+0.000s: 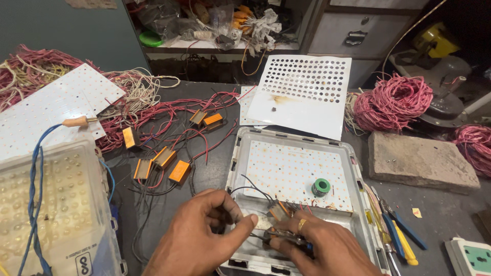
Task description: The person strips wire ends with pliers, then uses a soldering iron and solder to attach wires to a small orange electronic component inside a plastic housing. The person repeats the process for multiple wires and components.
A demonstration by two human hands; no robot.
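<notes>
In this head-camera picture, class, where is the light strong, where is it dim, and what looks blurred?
Head view: light falls brightest on the white perforated sheet and the metal tray; the shelf behind is dim; the left hand and right hand look slightly soft at the bottom edge; straight edges bow a little toward the corners.

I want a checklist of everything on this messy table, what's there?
Surface: dark table, crowded.
Job's things: grey metal tray holding a dotted white board; small orange part with wires.
Clutter: green solder roll, orange parts, pliers, brick, soldering iron.
Hands: left hand pinches black wires; right hand grips a tool I cannot make out.
Cables: red wire bundles.
Surroundings: shelf, drawers.
</notes>
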